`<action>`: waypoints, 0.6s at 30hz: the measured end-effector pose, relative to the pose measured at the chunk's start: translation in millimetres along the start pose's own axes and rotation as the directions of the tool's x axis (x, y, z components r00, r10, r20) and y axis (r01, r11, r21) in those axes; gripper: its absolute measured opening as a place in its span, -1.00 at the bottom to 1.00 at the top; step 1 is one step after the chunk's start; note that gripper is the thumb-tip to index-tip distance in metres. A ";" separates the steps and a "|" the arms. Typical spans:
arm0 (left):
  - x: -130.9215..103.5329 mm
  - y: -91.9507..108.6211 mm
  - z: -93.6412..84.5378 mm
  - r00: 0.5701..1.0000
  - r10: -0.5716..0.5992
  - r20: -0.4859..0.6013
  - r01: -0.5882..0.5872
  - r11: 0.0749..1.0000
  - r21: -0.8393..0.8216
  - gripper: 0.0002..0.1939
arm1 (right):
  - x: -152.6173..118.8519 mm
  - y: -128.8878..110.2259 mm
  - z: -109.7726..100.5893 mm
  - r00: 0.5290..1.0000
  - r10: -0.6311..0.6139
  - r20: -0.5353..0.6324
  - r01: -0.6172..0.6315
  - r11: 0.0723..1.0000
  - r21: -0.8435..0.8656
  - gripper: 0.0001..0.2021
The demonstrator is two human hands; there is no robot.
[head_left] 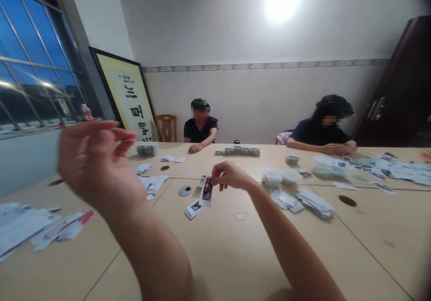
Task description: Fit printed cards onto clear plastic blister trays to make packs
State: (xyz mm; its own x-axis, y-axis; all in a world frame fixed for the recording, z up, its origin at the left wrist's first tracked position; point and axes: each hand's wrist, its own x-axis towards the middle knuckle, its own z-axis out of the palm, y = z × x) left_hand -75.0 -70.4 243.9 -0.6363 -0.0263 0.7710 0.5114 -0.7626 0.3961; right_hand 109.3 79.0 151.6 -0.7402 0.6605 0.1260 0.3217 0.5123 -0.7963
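Note:
My right hand [232, 175] pinches a small printed photo card [207, 192] by its upper edge. The card has a dark picture with an orange spot and a pale border. Beneath its lower end lies a small pile of similar cards [195, 207] on the table. My left hand [101, 166] is raised at the left, close to the camera and a little blurred. Its fingers are loosely bent with gaps between them, and nothing shows in them.
On the table [218, 256], white card stacks [314, 203] and loose cards [397, 166] lie at the right. Papers [23, 227] cover the near left. A round grommet [185, 190] is set beside the pile. Two people [201, 124] sit across; clear-wrapped bundles [237, 150] stand along the far edge.

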 end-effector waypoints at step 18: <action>-40.6 -3.3 55.4 -0.049 -0.298 0.953 -0.146 0.946 0.288 -0.49 | -96.5 -70.0 -26.7 0.845 -0.346 -0.408 0.139 0.878 -0.458 -0.90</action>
State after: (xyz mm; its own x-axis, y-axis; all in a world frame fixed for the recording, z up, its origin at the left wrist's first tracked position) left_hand -18.8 -31.0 238.9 0.4292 0.8446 0.3199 0.7433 -0.5316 0.4062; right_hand 174.0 -5.9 211.0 -0.4954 0.6045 0.6238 0.4504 0.7928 -0.4106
